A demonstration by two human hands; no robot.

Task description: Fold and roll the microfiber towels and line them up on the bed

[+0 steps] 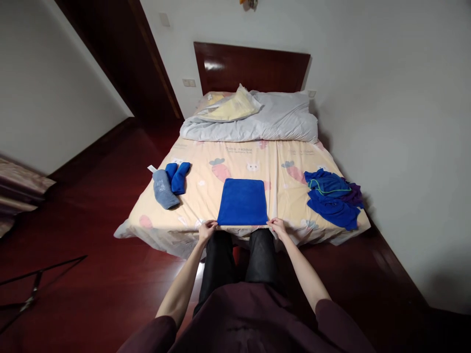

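Observation:
A blue cloth (pixel 243 202) lies flat in a near-square on the bed, its near edge along the bed's front edge. My left hand (pixel 207 229) pinches its near left corner, and my right hand (pixel 277 227) pinches the near right corner. To the left on the bed sheet (pixel 202 196) are a rolled grey-blue cloth (pixel 164 190) with a white tag and a blue rolled cloth (pixel 180 178) beside it. A crumpled pile of blue and purple cloths (pixel 333 198) sits at the right side of the bed.
A grey quilt (pixel 283 117) with a pale yellow part is bunched near the dark wooden headboard (pixel 253 67). Black metal legs (pixel 37 282) stand on the floor at the lower left. A patterned curtain (pixel 18 189) hangs at the left edge.

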